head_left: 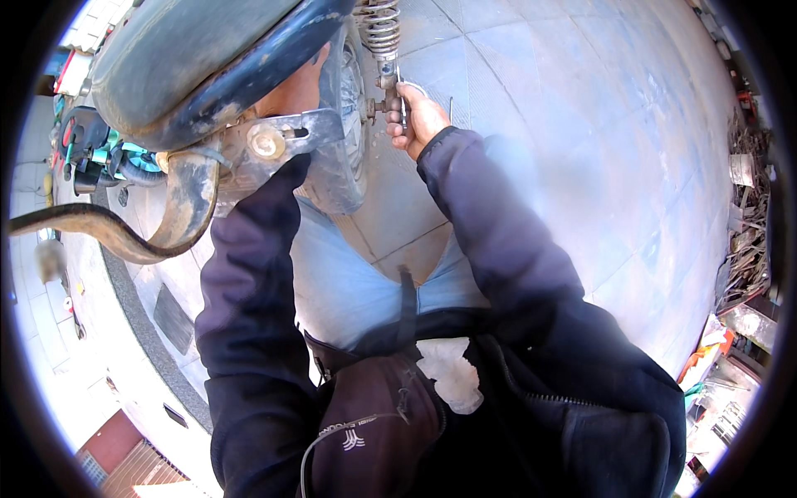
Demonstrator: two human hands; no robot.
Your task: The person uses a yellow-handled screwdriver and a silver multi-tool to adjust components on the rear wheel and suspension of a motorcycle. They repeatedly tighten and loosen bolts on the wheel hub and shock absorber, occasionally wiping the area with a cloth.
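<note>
Currently, your right hand (422, 118) is closed around a slim metal tool (403, 98), thumb on one side and curled fingers on the other. The tool stands roughly upright in your grip, right at the lower end of the shock (382, 29), whose spring rises just beyond your fingers. Just left of that hand, a bolt (373, 109) sticks out beside the wheel (339, 166), which sits between your two arms.

Your left sleeve (249, 257) runs up behind the metal bracket (320, 129), and your left hand (290, 90) seems to show only as a shaded patch above it; you hold or touch something there that I cannot make out, if anything, so I cannot tell its state. Above and left of that patch hangs the worn seat (187, 54). A rusty curved bar (187, 203) extends leftward from near your left forearm.

Below your hands are your jeans (328, 270); tiled floor (581, 149) spreads to the right of your right hand. Well left of both hands stands a teal-and-black vehicle (112, 153).
</note>
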